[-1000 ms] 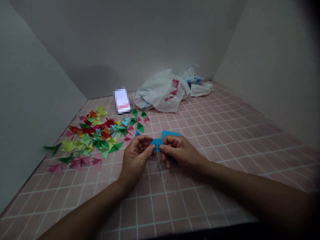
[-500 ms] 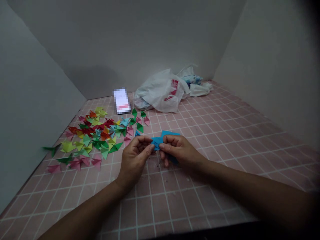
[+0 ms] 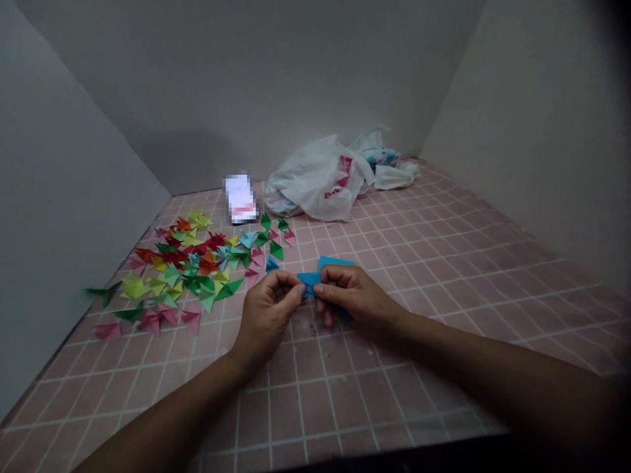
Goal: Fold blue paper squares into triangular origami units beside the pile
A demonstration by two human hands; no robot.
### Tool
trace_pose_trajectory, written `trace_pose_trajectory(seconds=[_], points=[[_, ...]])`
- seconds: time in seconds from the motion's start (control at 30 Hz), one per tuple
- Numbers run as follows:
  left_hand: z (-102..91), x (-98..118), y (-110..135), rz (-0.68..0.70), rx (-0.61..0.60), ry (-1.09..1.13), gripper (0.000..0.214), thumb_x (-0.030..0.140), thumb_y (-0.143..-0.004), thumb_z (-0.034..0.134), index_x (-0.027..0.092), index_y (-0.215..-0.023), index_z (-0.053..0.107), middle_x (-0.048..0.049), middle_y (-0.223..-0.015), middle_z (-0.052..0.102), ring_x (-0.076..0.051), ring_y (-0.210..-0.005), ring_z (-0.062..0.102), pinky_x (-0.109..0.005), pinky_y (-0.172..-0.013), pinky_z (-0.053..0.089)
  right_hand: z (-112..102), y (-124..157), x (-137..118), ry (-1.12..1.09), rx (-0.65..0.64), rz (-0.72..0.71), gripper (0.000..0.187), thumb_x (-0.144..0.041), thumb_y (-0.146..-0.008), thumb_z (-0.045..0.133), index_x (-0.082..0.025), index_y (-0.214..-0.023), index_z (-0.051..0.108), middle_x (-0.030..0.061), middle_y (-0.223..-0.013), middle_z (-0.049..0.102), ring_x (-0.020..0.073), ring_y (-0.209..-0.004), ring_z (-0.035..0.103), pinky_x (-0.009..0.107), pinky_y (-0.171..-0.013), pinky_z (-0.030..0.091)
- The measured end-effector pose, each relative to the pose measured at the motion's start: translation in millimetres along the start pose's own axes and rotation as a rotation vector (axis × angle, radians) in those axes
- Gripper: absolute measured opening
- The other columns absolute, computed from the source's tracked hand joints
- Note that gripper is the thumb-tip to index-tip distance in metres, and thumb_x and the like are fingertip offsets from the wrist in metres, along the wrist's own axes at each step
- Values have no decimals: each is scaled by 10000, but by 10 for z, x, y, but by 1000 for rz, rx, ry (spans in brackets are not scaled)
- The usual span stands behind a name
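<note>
A small folded piece of blue paper [image 3: 309, 281] is held between my two hands above the tiled-pattern surface. My left hand [image 3: 269, 302] pinches its left end between thumb and fingers. The thumb and fingers of my right hand [image 3: 350, 289] close on its right end. Behind and below my right hand shows more blue paper [image 3: 335, 261], partly covered by the hand. Left of my hands lie several folded paper cranes [image 3: 200, 284] in green, pink, yellow, red, orange and light blue. A small blue folded piece [image 3: 271, 264] lies just beyond my left hand.
A phone [image 3: 240, 198] with a lit, blurred screen leans at the back. Beside it lies a crumpled white plastic bag [image 3: 315, 177] with red print, and more bags [image 3: 389, 167] farther right. Walls [image 3: 276, 79] enclose the back and both sides of the pink gridded surface [image 3: 444, 276].
My left hand has shifted very slightly, and the blue paper between my fingertips looks a little flatter. Both hands keep their hold; everything else stays in place.
</note>
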State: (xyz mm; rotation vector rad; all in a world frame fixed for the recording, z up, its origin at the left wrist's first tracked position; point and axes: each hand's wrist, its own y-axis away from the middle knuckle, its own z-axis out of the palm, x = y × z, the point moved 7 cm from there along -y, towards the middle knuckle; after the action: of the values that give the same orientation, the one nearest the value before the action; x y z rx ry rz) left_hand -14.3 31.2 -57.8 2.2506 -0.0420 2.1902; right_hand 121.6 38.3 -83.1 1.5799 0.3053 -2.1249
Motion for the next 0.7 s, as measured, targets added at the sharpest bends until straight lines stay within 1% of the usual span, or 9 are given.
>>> trace_pose_trajectory(seconds=[0.17, 0.33, 0.5, 0.6, 0.7], points=[[-23, -59, -35, -11, -18, -35, 148, 270, -723, 732, 170, -718, 623, 17, -652, 631, -113, -615, 590, -231, -605, 477, 11, 3, -9, 22, -20, 38, 269, -342, -824, 738, -177, -718, 554, -18, -637, 659, 79, -470, 600, 201, -483, 476], [-18, -72, -55, 18, -61, -79, 132, 258, -719, 735, 174, -699, 636, 14, -656, 638, -110, -599, 574, -226, -580, 458, -9, 1, -22, 43, 1, 21, 238, -386, -861, 706, -175, -822, 604, -19, -613, 655, 97, -475, 607, 212, -491, 479], [10, -61, -34, 21, -83, -97, 140, 273, -726, 740, 171, -710, 645, 6, -670, 651, -119, -612, 586, -232, -585, 470, -36, -10, -23, 96, 16, 37, 194, -337, -873, 684, -179, -804, 595, -33, -535, 624, 99, -467, 605, 190, -474, 444], [1, -67, -32, 9, -77, -95, 147, 276, -735, 740, 168, -713, 643, 10, -667, 644, -113, -615, 579, -227, -593, 463, -31, -16, -34, 106, 13, 29, 192, -324, -858, 688, -177, -792, 584, -36, -556, 630, 96, -460, 601, 186, -460, 437], [-4, -86, -45, -7, -99, -75, 163, 286, -739, 746, 166, -716, 638, 8, -682, 649, -116, -632, 591, -232, -615, 472, -19, -20, -40, 95, 6, 20, 195, -327, -858, 684, -176, -803, 572, -35, -577, 634, 94, -464, 600, 189, -466, 456]])
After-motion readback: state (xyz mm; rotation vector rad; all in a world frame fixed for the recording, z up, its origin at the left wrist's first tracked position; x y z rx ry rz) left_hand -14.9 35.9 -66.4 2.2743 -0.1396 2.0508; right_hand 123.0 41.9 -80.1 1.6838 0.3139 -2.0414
